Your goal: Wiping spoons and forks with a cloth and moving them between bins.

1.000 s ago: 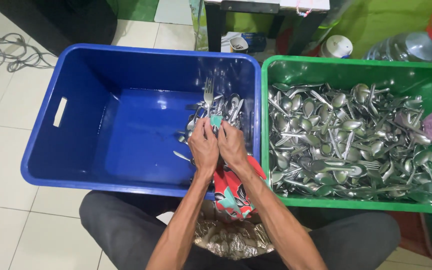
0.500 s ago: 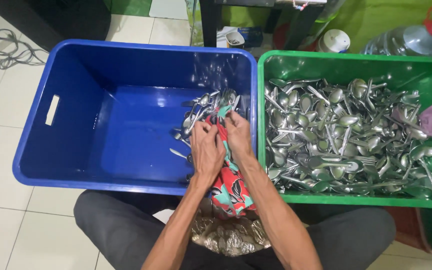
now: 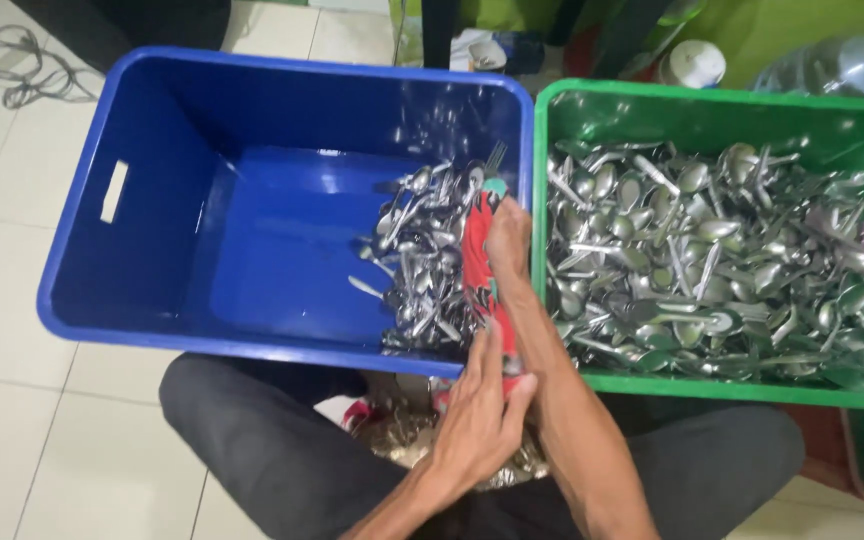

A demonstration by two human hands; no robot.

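1. Pale tiled floor [image 3: 12, 400] lies under me, with a deep blue plastic crate [image 3: 152, 260] and a green plastic crate [image 3: 712, 110] set side by side, rims touching, in front of my dark-trousered lap.
2. A second ago both my hands were together over the blue crate, holding a fork upright through the cloth; half a second ago they were lower, wrapped round the cloth.
3. Now they have parted. My left hand [image 3: 480, 415] has drawn back to the near rim of the blue crate, fingers closed round the lower end of the red patterned cloth [image 3: 482, 270].
4. My right hand [image 3: 508, 238] has stayed inside the blue crate by its right wall, fingers curled on the upper part of the cloth.
5. A steel fork [image 3: 493, 158] pokes out above that hand, tines up; whether the cloth wraps it I cannot tell.
6. The heap of steel cutlery in the blue crate [image 3: 422, 260] lies just left of the cloth.
7. The green crate holds a full layer of steel spoons and forks [image 3: 712, 260].
8. A grey cable [image 3: 12, 70] is coiled on the floor at the far left.
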